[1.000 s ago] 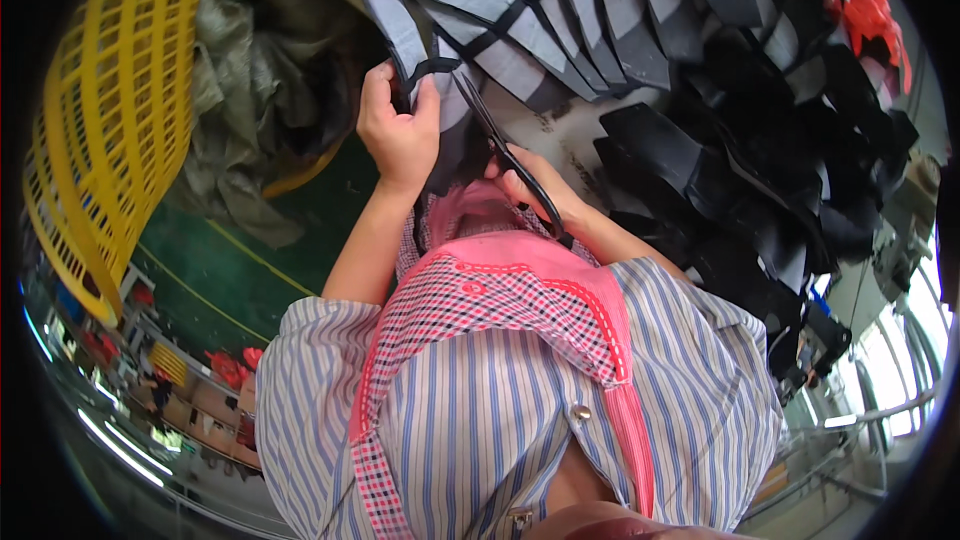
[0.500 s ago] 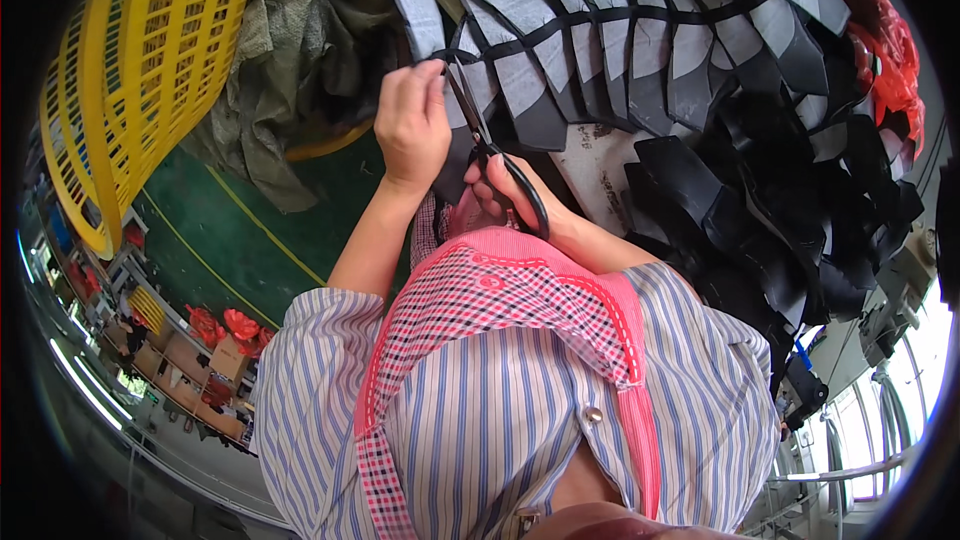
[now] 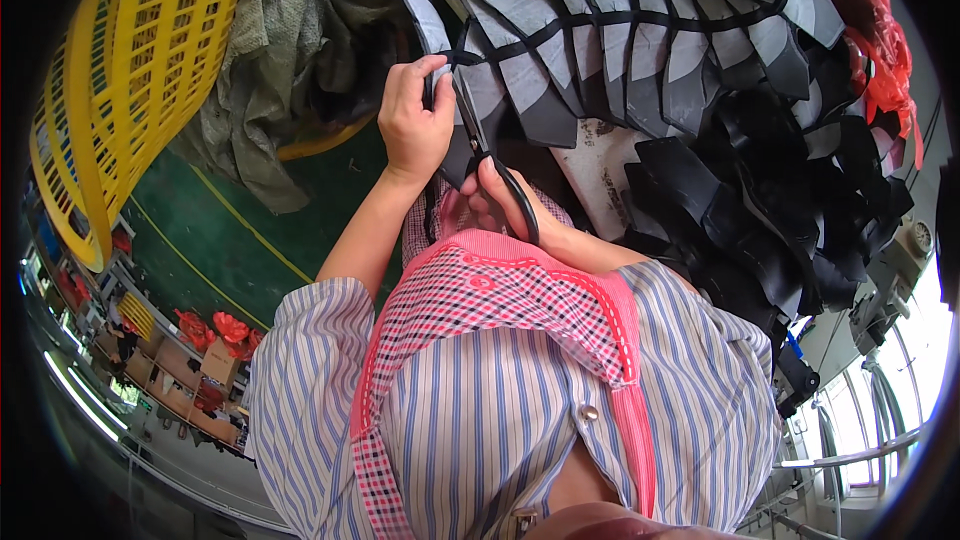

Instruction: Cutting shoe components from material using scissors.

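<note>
A pair of black-handled scissors (image 3: 527,215) is in my right hand (image 3: 497,198), its fingers wrapped round the handles. The blades point up and away, lying close to a black strip (image 3: 545,33). This strip runs across a row of overlapping grey-and-black curved panels (image 3: 520,0) and links them. My left hand (image 3: 415,130) is closed at the near left end of the row, thumb and fingers pinching the strip beside the leftmost panel (image 3: 418,10). The blade tips are next to those fingers; whether they touch the strip I cannot tell.
To the left, a yellow plastic basket (image 3: 150,70) stands tilted beside a crumpled grey-green woven sack (image 3: 265,70). Loose black curved pieces (image 3: 740,200) are heaped at the right, near a red plastic bag (image 3: 880,50). Green floor (image 3: 240,230) with yellow lines shows at the left.
My left fingers have shifted slightly along the strip's end, which now stands out past them. The scissors have moved slightly down and left with my right hand.
</note>
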Action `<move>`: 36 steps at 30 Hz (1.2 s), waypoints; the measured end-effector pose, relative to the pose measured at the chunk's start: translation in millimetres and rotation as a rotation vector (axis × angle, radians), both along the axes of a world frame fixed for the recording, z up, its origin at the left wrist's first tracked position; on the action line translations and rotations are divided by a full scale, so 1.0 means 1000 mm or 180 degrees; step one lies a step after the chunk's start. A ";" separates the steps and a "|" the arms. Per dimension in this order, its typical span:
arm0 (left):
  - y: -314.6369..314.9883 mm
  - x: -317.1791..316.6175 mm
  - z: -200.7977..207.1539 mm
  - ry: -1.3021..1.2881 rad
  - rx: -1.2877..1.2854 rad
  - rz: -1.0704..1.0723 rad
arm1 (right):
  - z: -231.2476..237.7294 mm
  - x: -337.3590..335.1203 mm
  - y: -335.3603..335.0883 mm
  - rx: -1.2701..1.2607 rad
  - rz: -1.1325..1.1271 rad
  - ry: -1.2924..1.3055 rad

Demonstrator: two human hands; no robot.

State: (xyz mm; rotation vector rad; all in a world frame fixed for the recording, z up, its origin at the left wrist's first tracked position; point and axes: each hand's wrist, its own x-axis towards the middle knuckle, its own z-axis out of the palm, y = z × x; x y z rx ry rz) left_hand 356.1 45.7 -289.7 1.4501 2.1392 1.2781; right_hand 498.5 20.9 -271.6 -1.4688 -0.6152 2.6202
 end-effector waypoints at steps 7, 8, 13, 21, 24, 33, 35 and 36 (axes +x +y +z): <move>-0.004 0.005 0.001 0.0479 0.0004 -0.0392 | -0.012 -0.017 0.012 0.0252 -0.0170 0.0019; -0.002 0.003 -0.001 0.0474 -0.0071 -0.0365 | -0.013 -0.015 0.014 0.0583 -0.0043 -0.0078; -0.004 -0.011 -0.017 0.0040 -0.0433 -0.0268 | -0.015 0.005 0.015 0.0853 0.0127 -0.0173; -0.002 -0.005 -0.054 -0.1795 -0.0887 -0.0770 | -0.032 0.062 0.012 0.2135 0.1655 -0.1162; -0.006 -0.004 -0.045 -0.0844 -0.0619 -0.0752 | -0.034 0.067 0.015 0.1761 0.1482 -0.1121; -0.010 0.014 -0.001 0.0543 0.0064 -0.0140 | -0.023 0.042 0.032 0.2279 0.1546 -0.0975; -0.006 -0.002 0.006 0.0473 -0.0269 0.0195 | -0.025 0.038 0.034 0.2291 0.1352 -0.0916; 0.002 -0.013 0.008 0.0237 -0.0162 0.0395 | -0.030 0.036 0.037 0.2324 0.1360 -0.0948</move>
